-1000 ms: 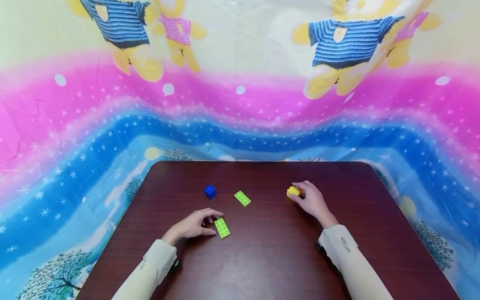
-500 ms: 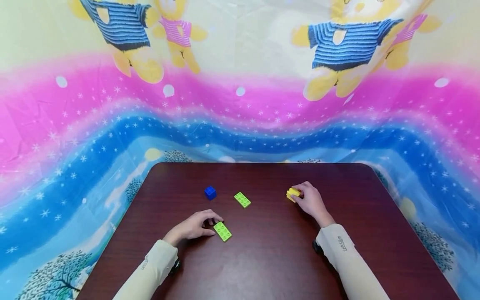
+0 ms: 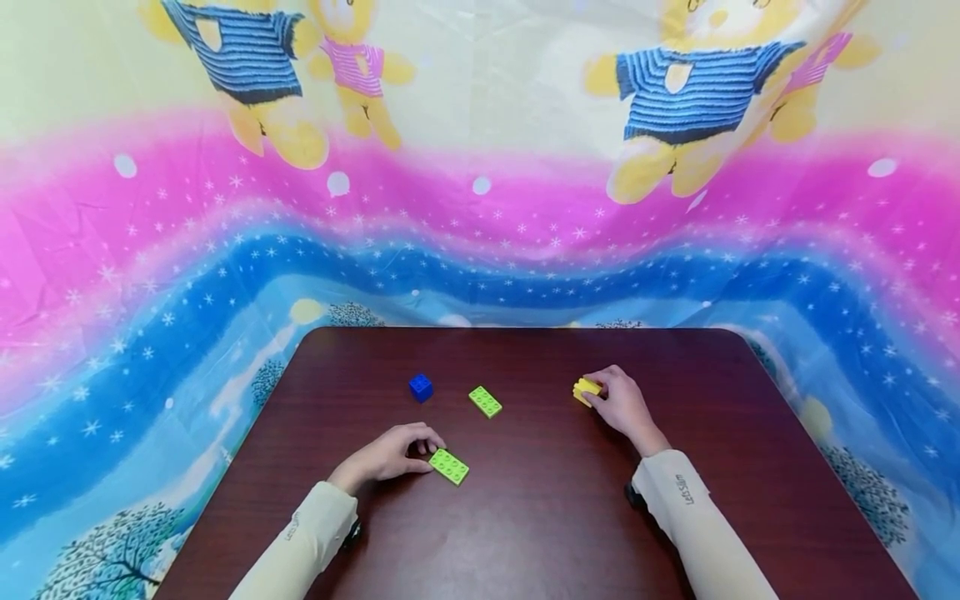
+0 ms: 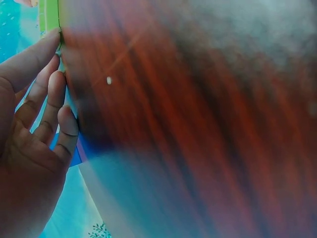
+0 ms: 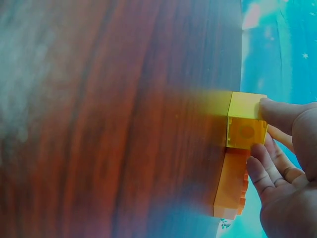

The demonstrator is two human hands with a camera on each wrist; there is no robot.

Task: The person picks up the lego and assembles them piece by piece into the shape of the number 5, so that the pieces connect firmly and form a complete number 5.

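Note:
My left hand [image 3: 388, 452] pinches the left end of a flat lime-green building brick [image 3: 449, 467] lying studs up on the table. In the left wrist view, the thumb meets the edge of this brick and the other fingers are bent behind it. A yellow building brick [image 3: 586, 391], turned on its side, is held between the thumb and fingers of my right hand [image 3: 624, 407]. Its hollow side shows in the right wrist view. Right beside it on the table lies an orange brick [image 5: 231, 182], hidden behind the hand in the head view.
A second flat lime-green brick [image 3: 485, 401] lies near the middle of the dark wooden table [image 3: 525, 517]. To its left is a blue brick [image 3: 422, 387]. Behind the table's far edge hangs a printed curtain [image 3: 480, 242] with bears.
The lime-green brick at my left hand has turned, its near end swinging to the right, and has shifted slightly nearer. My right hand stays about in place, holding the yellow brick.

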